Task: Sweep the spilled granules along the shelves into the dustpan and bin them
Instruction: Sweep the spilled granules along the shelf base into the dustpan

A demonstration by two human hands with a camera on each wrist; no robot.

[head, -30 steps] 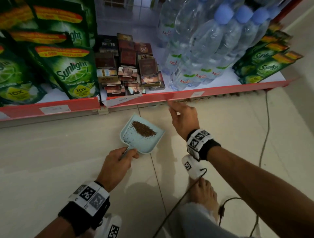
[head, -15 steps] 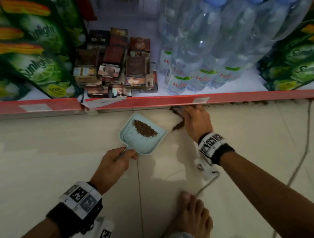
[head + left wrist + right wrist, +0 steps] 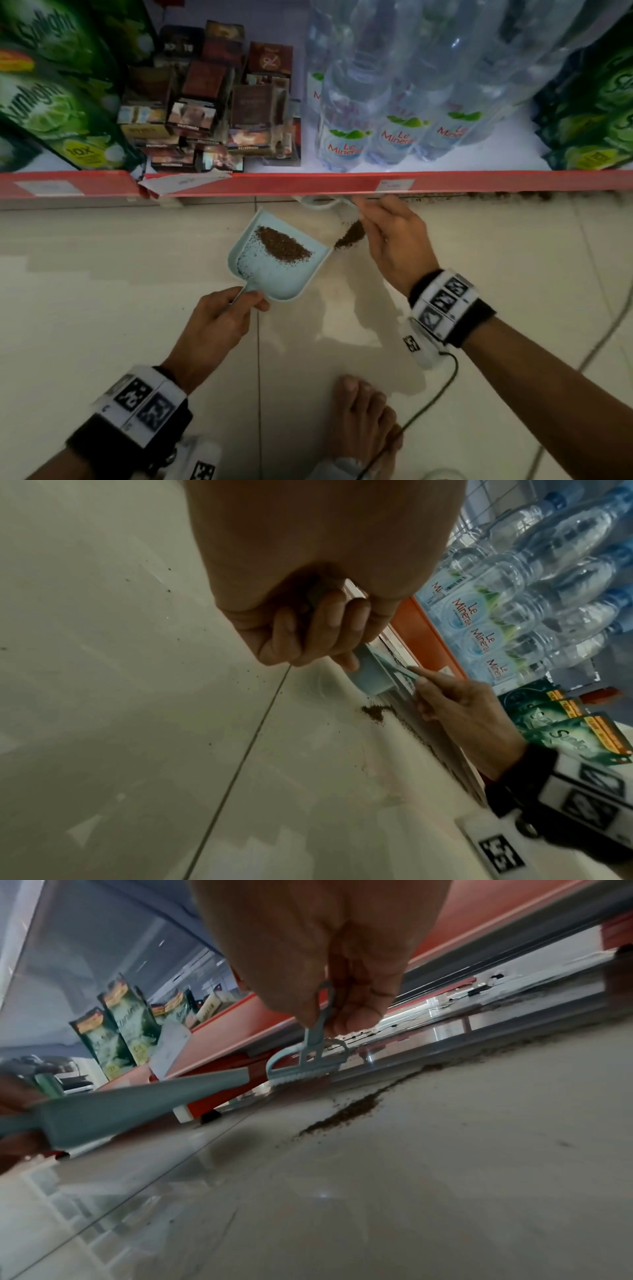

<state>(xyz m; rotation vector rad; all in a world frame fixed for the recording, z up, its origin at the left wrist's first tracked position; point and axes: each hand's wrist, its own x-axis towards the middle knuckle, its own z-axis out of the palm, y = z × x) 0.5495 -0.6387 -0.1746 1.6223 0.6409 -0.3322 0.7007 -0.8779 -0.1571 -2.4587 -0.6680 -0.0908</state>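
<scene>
A pale blue dustpan [image 3: 274, 277] [image 3: 137, 1107] rests on the floor tiles with a heap of brown granules [image 3: 284, 245] inside. My left hand [image 3: 219, 318] [image 3: 318, 631] grips its handle. My right hand [image 3: 394, 236] [image 3: 342, 999] pinches the thin handle of a small blue brush [image 3: 308, 1064] [image 3: 322, 202], whose head sits at the foot of the shelf. A small pile of granules [image 3: 349, 234] [image 3: 342, 1115] [image 3: 377, 712] lies on the floor between the brush and the dustpan's right edge. More granules [image 3: 507, 196] [image 3: 514, 1047] line the shelf base to the right.
The red-edged bottom shelf [image 3: 308, 183] carries green detergent pouches [image 3: 51, 102], small boxes [image 3: 212, 113] and water bottles [image 3: 394, 102]. My bare foot [image 3: 359, 421] and a black cable [image 3: 428, 404] lie on the tiles behind my hands.
My right hand has dragged the brush leftward along the shelf base, gathering a small pile of granules beside the dustpan. The left hand and the dustpan have stayed put.
</scene>
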